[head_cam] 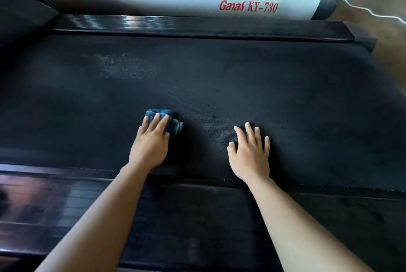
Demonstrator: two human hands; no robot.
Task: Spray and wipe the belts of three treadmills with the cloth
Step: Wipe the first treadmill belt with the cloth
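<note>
Blue cloth under left hand, right hand flat — belt edge close

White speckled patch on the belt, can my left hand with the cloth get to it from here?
Probably yes. The patch lies on the same belt as the left hand and cloth, farther away and slightly to the left, with only bare belt between them. It may take a forward lean.

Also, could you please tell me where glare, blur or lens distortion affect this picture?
Head view: glare streaks the glossy far side rail; the near side rail at lower left is blurred; the wide lens bows the belt at its edges; the left hand, cloth and right hand are sharp, casting dark shadows.
</note>
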